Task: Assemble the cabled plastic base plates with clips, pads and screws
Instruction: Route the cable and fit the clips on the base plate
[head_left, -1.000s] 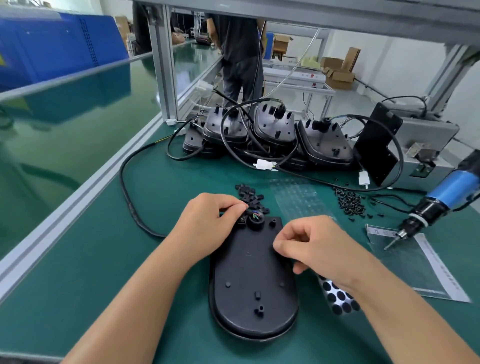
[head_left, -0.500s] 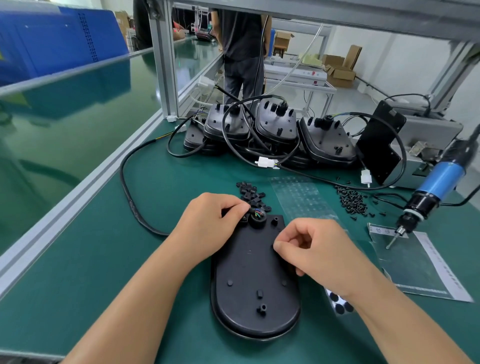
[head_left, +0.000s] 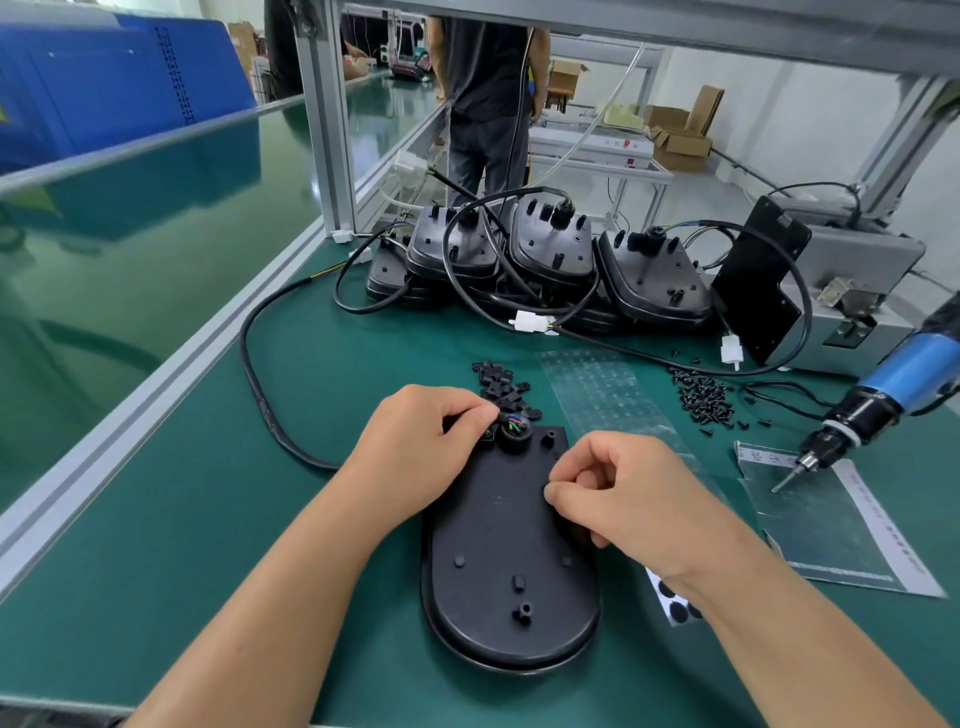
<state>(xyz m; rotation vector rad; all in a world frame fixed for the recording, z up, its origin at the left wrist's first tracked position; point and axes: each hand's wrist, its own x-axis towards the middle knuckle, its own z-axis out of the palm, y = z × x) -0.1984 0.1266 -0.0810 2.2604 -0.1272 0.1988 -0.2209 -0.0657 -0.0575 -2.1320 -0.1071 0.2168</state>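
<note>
A black oval base plate lies flat on the green mat in front of me. My left hand pinches the black cable where it enters the round grommet with coloured wires at the plate's far end. My right hand rests on the plate's right side with thumb and forefinger pinched together; whatever small part sits between them is hidden. A pile of black clips lies just beyond the plate. Black screws are scattered to the right. A sheet of black round pads shows under my right wrist.
Several cabled base plates are stacked at the back with white connectors. A clear pad sheet lies mid-mat. A blue electric screwdriver hangs at right over a plastic sheet. A person stands beyond the frame post.
Both hands have stayed almost still on the plate. The hanging screwdriver has swung a little to the left and lower. My view has shifted slightly.
</note>
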